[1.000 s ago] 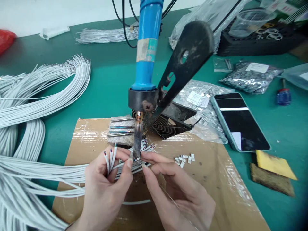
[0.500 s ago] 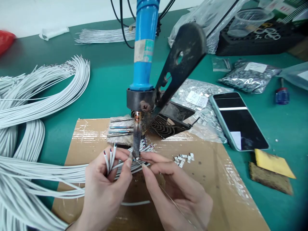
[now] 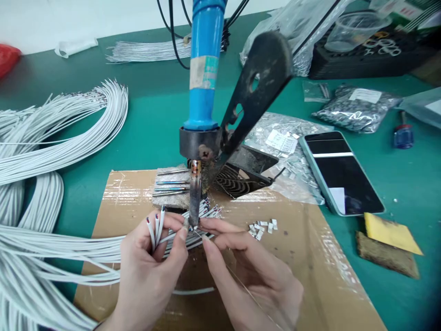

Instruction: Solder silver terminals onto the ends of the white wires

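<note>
Below the tip of a blue-handled soldering iron (image 3: 203,87), held upright in a black stand arm (image 3: 257,87), both hands meet. My left hand (image 3: 151,262) is closed on white cables (image 3: 157,230); several stripped ends poke up between its fingers, and one cable end is pinched by thumb and forefinger at the tip. My right hand (image 3: 253,271) pinches a thin solder wire (image 3: 246,289), its front end reaching the iron tip. A tiny metal piece sits at the tip, partly covered by fingers. More cable ends (image 3: 210,211) lie behind the hands.
Cardboard (image 3: 120,193) lies under the hands. Small metal pieces (image 3: 263,227) are right of them, with a phone (image 3: 344,172), a yellow sponge (image 3: 392,233) and a bag of metal parts (image 3: 285,151) beyond. Cable bundles (image 3: 69,128) fill the left. A small fan (image 3: 244,170) stands behind the iron.
The whole view has shifted very slightly. Both hands keep the same pose at the iron tip, the cables and solder wire still in them.
</note>
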Demonstrator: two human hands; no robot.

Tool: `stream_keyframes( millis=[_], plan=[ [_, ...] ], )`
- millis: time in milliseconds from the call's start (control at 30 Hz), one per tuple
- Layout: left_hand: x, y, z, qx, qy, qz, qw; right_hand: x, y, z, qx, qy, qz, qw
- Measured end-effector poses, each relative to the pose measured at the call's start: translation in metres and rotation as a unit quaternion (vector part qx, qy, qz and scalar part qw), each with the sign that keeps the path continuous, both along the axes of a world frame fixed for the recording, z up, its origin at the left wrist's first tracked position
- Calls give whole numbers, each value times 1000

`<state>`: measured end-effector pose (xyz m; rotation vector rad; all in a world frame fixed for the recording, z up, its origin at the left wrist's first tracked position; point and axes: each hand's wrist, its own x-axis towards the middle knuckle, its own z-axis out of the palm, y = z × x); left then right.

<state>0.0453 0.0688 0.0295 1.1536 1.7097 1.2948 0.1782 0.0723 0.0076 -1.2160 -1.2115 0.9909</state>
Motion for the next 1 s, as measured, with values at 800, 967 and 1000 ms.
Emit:
stream_keyframes(
  millis=[800,967,1000],
  plan=[
    [4,1,3,11,19,13,1000,1,0,-1,24,-4,-7,1000],
    [5,1,2,12,38,20,999,0,-1,0,4,-14,-10,1000],
    [4,1,2,8,40,16,999,0,-1,1,3,-15,-13,1000]
  ],
)
